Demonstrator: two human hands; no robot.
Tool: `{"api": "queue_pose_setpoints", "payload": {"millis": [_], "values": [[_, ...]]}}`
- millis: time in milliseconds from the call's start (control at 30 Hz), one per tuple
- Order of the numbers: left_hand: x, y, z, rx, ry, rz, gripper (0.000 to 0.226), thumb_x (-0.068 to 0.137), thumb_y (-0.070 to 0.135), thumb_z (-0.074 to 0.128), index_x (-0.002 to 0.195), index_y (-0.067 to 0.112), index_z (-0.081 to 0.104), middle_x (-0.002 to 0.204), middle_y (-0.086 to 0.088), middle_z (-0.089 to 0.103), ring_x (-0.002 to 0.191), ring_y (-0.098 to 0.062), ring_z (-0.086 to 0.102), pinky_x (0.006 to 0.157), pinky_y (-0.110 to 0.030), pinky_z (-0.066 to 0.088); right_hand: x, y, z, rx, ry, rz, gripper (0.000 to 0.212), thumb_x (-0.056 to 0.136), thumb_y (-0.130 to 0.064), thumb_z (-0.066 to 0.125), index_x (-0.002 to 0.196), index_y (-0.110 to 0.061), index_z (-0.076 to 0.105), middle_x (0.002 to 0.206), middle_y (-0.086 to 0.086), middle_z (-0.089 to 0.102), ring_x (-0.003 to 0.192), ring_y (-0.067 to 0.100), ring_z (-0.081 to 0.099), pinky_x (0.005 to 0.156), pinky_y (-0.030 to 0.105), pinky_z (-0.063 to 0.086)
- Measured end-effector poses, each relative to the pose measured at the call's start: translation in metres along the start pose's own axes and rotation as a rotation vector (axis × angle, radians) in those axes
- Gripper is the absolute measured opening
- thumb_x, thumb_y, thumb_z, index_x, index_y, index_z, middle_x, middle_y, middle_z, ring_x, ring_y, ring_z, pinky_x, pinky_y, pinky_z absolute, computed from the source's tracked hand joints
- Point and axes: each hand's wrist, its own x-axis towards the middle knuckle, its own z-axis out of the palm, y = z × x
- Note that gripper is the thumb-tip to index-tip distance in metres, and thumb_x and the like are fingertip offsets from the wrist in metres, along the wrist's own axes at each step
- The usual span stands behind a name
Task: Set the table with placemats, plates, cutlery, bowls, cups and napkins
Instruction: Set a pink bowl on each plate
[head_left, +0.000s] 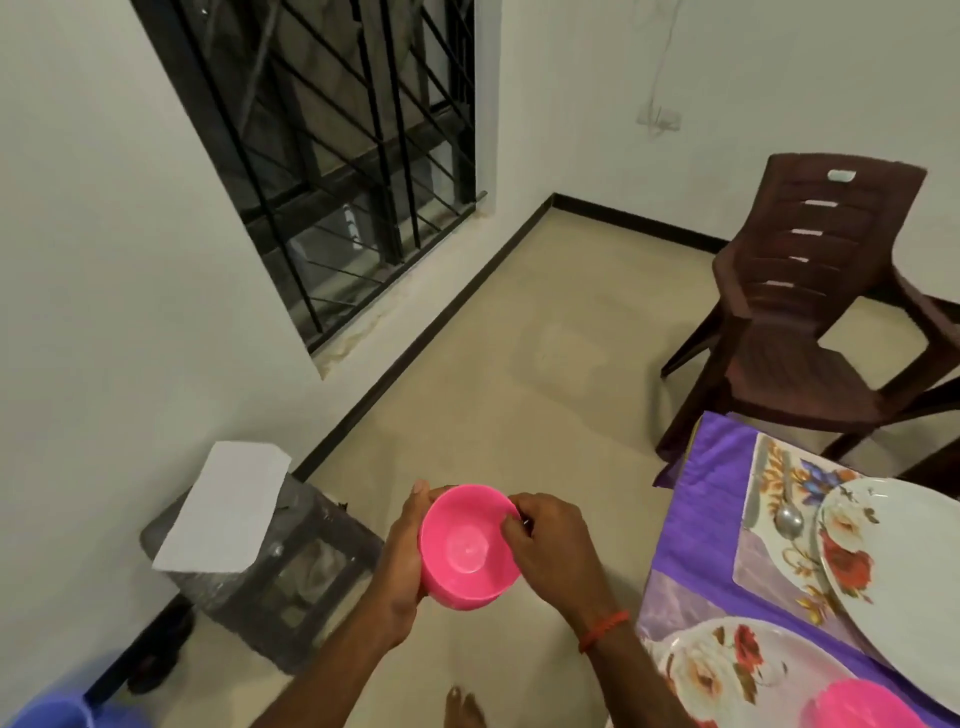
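Blue plastic object cut off at the bottom left corner, type unclear. Next, a dark plastic stool on the floor against the wall, with a white sheet lying on top and overhanging its edge. Above it, a window with a black grille.

Centre: left hand cups the left side of the pink bowl, with the thumb up at the rim and the fingers wrapped round the outer wall. The bowl is upright, with nothing inside, held in the air over the floor, left of the tabletop and not touching it. Right hand pinches the bowl's right rim, fingers curled over the edge. There is a red thread band on the right wrist. A bare foot shows on the floor below the bowl.

Right: tabletop covered with purple cloth. A floral placemat lies on it, with a spoon along its left part, just beside the far plate. Near plate, floral, sits at the bottom edge, and a second pink bowl rests on it, partly cropped. A brown plastic chair stands beyond the tabletop's far end, near the back wall.
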Motion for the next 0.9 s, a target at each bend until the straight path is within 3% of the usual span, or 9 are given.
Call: {"api": "queue_pose_setpoints", "payload": {"millis": [133, 333, 533, 633, 767, 900], "values": [[0.039, 0.022, 0.011, -0.001, -0.016, -0.004, 0.062, 0.083, 0.069, 0.039, 0.118, 0.029, 0.071, 0.109, -0.006, 0.076, 0.099, -0.027, 0.073, 0.071, -0.038, 0.059, 0.039, 0.005, -0.003, -0.070, 0.031, -0.015, 0.021, 0.096, -0.018, 0.052, 0.097, -0.016, 0.073, 0.080, -0.002, 0.063, 0.075, 0.016, 0.051, 0.070, 0.030, 0.035], [0.085, 0.047, 0.030, -0.004, -0.094, -0.051, 0.065, 0.082, 0.069, 0.039, 0.119, 0.024, 0.069, 0.110, -0.011, 0.075, 0.100, -0.031, 0.072, 0.074, -0.042, 0.060, 0.076, 0.008, -0.020, -0.109, 0.078, 0.003, 0.025, 0.098, -0.018, 0.053, 0.111, -0.017, 0.073, 0.094, 0.004, 0.069, 0.088, 0.020, 0.059, 0.078, 0.031, 0.043], [0.138, 0.072, 0.062, 0.059, -0.213, -0.104, 0.068, 0.080, 0.070, 0.043, 0.120, 0.022, 0.068, 0.111, -0.014, 0.074, 0.102, -0.036, 0.070, 0.075, -0.045, 0.061, 0.109, 0.020, -0.038, -0.081, 0.200, 0.138, 0.023, 0.099, -0.022, 0.055, 0.112, -0.018, 0.074, 0.094, 0.000, 0.069, 0.081, 0.010, 0.052, 0.073, 0.025, 0.035], [0.172, 0.091, 0.079, 0.102, -0.278, -0.103, 0.060, 0.088, 0.068, 0.040, 0.113, 0.023, 0.072, 0.106, -0.011, 0.077, 0.100, -0.035, 0.071, 0.083, -0.050, 0.059, 0.131, 0.022, -0.051, -0.038, 0.273, 0.181, 0.022, 0.100, -0.022, 0.056, 0.111, -0.016, 0.075, 0.090, -0.002, 0.068, 0.081, 0.011, 0.054, 0.073, 0.025, 0.039], [0.206, 0.116, 0.097, 0.146, -0.371, -0.130, 0.056, 0.097, 0.064, 0.036, 0.110, 0.022, 0.073, 0.094, -0.003, 0.079, 0.094, -0.030, 0.071, 0.082, -0.045, 0.056, 0.158, 0.019, -0.066, -0.025, 0.331, 0.239, 0.022, 0.101, -0.021, 0.056, 0.108, -0.013, 0.075, 0.086, -0.004, 0.063, 0.081, 0.013, 0.055, 0.070, 0.025, 0.037], [0.243, 0.142, 0.115, 0.169, -0.480, -0.154, 0.063, 0.087, 0.071, 0.039, 0.111, 0.023, 0.074, 0.103, -0.006, 0.079, 0.099, -0.031, 0.071, 0.083, -0.044, 0.055, 0.190, 0.019, -0.077, -0.063, 0.416, 0.269, 0.021, 0.101, -0.022, 0.056, 0.107, -0.014, 0.074, 0.090, 0.001, 0.067, 0.083, 0.013, 0.054, 0.073, 0.029, 0.037]]}}
